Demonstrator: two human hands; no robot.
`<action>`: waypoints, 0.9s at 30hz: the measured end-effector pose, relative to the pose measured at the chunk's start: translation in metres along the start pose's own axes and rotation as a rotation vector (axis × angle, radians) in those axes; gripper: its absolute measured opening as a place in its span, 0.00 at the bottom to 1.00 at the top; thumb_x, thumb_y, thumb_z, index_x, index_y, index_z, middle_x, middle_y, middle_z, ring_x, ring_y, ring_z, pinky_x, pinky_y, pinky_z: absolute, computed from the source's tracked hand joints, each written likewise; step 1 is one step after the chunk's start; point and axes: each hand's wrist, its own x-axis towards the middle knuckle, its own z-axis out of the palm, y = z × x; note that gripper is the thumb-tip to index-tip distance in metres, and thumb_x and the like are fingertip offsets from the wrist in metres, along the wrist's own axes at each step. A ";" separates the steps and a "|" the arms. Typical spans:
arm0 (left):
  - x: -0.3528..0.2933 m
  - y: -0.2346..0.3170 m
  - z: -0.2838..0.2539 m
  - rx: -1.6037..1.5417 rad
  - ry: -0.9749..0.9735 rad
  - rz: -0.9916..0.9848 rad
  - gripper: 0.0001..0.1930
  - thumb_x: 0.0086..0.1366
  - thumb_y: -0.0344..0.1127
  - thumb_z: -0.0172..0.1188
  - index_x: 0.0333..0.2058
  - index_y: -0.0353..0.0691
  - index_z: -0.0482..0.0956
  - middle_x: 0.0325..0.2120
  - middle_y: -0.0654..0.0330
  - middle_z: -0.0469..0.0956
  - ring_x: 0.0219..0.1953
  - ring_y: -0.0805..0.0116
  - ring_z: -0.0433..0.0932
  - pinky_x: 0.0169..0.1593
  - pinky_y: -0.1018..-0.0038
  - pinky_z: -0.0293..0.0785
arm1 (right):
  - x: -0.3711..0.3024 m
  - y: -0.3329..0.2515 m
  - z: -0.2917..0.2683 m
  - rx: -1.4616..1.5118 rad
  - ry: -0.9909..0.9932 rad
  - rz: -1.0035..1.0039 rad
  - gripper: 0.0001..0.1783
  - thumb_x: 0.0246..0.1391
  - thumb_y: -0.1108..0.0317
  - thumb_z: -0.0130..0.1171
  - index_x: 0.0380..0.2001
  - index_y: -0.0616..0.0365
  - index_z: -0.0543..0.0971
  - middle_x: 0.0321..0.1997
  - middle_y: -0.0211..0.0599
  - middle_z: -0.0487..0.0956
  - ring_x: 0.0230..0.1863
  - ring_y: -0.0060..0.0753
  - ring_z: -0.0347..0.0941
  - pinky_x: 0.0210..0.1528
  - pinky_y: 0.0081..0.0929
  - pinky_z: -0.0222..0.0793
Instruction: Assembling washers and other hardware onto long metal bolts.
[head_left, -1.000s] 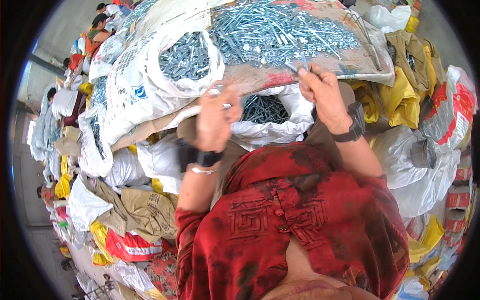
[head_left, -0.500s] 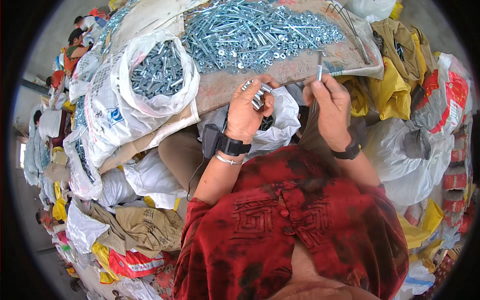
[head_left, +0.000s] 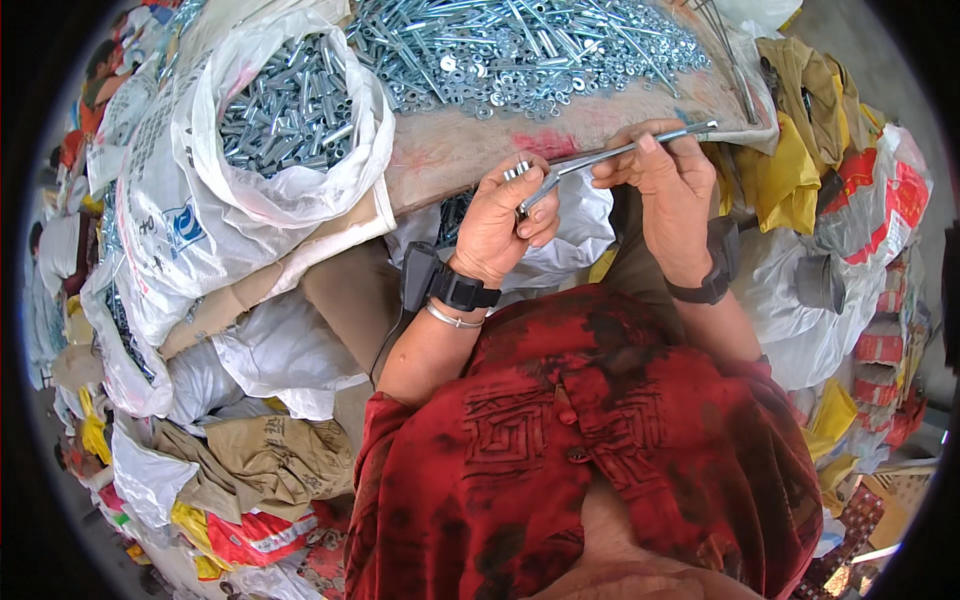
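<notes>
My left hand (head_left: 508,215) is curled around several short shiny metal sleeves (head_left: 517,171). My right hand (head_left: 665,190) grips a long thin metal bolt (head_left: 610,155) between thumb and fingers. The bolt slants from the upper right down to the left hand. Its lower left end meets one metal sleeve (head_left: 538,196) held in the left fingers; whether it is inside the sleeve I cannot tell. Beyond the hands, a pile of bolts, nuts and washers (head_left: 540,60) lies on a cloth-covered table (head_left: 450,150).
A white woven sack (head_left: 150,220) full of metal sleeves (head_left: 290,110) stands at the left. Below my hands hangs an open white bag (head_left: 575,230). Thin bent rods (head_left: 735,70) lie at the table's right edge. Yellow sacks (head_left: 785,190) and a dark cup-like container (head_left: 820,284) are at the right.
The bolt in my right hand has swung from upright to slanting, and its end has come to the sleeves in my left hand. The view has shifted slightly.
</notes>
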 end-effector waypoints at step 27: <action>-0.021 0.014 0.007 -0.114 0.148 0.159 0.08 0.69 0.40 0.58 0.39 0.43 0.77 0.18 0.64 0.71 0.16 0.77 0.64 0.18 0.81 0.57 | -0.005 0.013 0.037 -0.695 -0.493 -0.734 0.26 0.43 0.60 0.73 0.44 0.59 0.78 0.44 0.44 0.77 0.45 0.47 0.76 0.44 0.39 0.72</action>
